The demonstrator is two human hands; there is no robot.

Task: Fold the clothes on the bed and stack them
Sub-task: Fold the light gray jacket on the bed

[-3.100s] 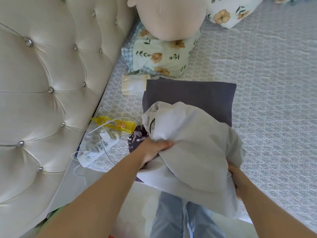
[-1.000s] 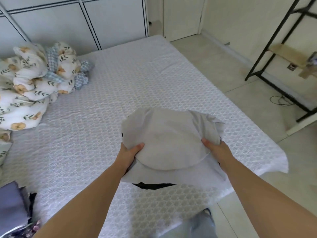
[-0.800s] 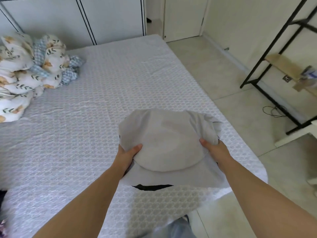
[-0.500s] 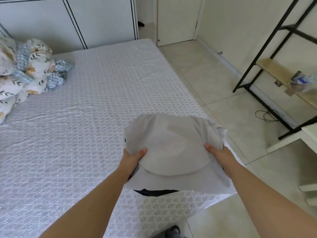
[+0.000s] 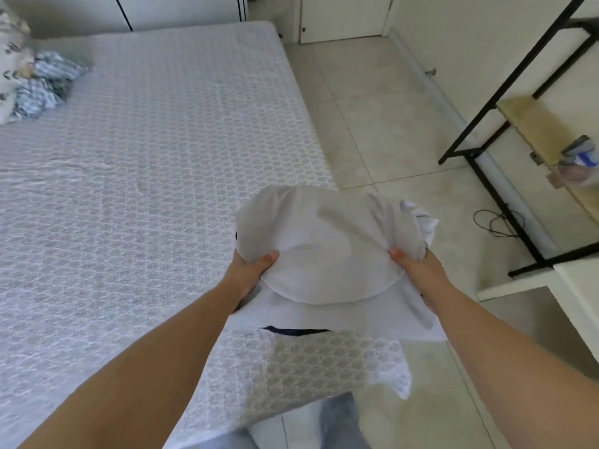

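We hold a bunched light grey garment [image 5: 327,244] in the lower middle of the frame, above the near right corner of the bed [image 5: 146,176]. Our left hand [image 5: 248,275] grips its left edge, thumb on top and fingers curled under; our right hand [image 5: 418,275] pinches its right edge the same way. The cloth spans between the two hands, its long axis running left to right across the frame, its bulk lying just beyond our thumbs toward the top. A dark trim shows at its lower hem. We judge the next move is laying it flat, and the open bed lies to the left of both hands, nearer our left one
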